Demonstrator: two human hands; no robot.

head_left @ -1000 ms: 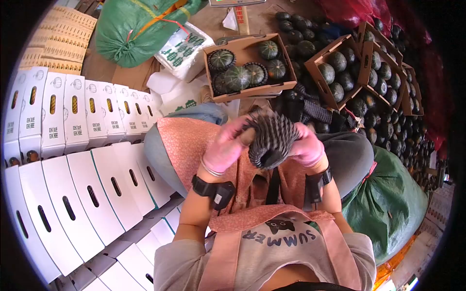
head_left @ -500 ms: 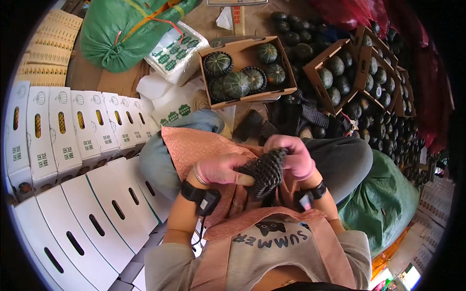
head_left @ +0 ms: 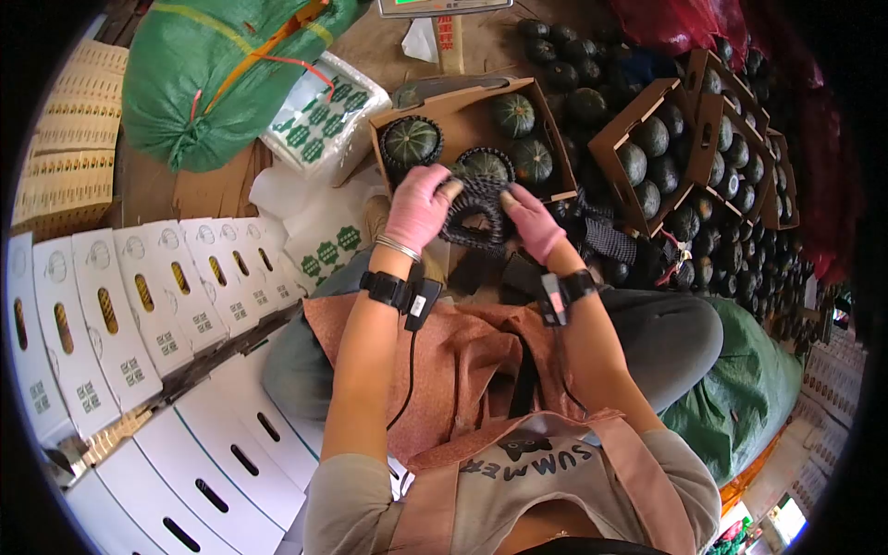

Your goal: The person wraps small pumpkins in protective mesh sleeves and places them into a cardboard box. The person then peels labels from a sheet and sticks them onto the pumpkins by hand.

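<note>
Between my two hands a black foam net sleeve [head_left: 474,196] is pulled into a ring with an open middle. My left hand [head_left: 416,211] pinches its left side, and my right hand [head_left: 535,224] grips the right side. Both hands wear pinkish gloves. The sleeve is over the near edge of an open cardboard box [head_left: 566,190]. Inside stands a green pumpkin [head_left: 412,141] in a black net at the left. Another netted pumpkin [head_left: 483,166] is just beyond the sleeve, partly hidden by it. Bare pumpkins [head_left: 513,114] lie at the right of the box.
White pumpkin cartons [head_left: 118,310] line the left, with plain white cartons [head_left: 236,462] nearer. A green sack [head_left: 185,83] and a printed white stack [head_left: 324,116] lie behind. Filled boxes [head_left: 652,153] and many loose pumpkins spread to the right. A scale [head_left: 444,7] stands at the back.
Both hands have moved forward from my lap to the box, carrying the net sleeve. It was bunched before and now spreads as a ring. The view has shifted slightly.
</note>
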